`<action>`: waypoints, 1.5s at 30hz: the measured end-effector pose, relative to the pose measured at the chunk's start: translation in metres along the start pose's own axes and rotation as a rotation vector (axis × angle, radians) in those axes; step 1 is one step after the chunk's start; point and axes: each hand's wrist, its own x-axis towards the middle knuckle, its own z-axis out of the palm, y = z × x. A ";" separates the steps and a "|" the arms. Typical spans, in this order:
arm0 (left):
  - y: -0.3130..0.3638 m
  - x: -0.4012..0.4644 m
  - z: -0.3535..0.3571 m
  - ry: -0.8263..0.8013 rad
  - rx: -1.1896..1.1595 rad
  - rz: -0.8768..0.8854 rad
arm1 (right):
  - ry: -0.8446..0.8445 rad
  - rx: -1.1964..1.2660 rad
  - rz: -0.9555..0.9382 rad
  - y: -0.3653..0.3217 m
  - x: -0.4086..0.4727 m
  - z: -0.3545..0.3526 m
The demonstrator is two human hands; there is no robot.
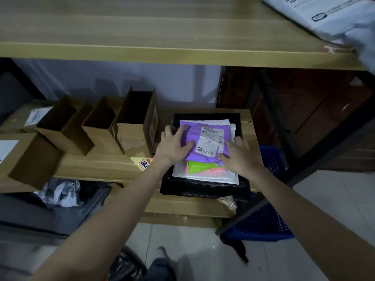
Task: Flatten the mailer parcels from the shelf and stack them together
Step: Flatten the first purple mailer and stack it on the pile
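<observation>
Both hands, left [176, 143] and right [237, 153], press flat-fingered on the purple mailer [194, 136]; open boxes [129, 120] stand left on the wooden shelf [101, 165].

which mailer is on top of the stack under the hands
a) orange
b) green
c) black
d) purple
d: the purple mailer with its white label lies uppermost, both hands flat on it, left hand and right hand; the green mailer and the black mailer show beneath it.

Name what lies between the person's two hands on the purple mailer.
In the head view, a white shipping label on the purple mailer lies between the left hand and right hand.
</observation>
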 end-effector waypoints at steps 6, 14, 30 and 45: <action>0.010 0.010 0.015 -0.052 0.138 0.338 | 0.002 -0.077 -0.216 -0.015 0.025 0.011; -0.005 0.010 0.044 -0.165 0.172 0.324 | -0.175 0.047 -0.141 -0.008 0.030 0.044; -0.013 0.024 0.052 -0.277 -0.118 0.247 | -0.207 0.076 -0.160 -0.005 0.039 0.046; -0.007 -0.015 -0.040 -0.177 -0.134 0.337 | -0.039 0.180 -0.257 -0.019 0.010 -0.013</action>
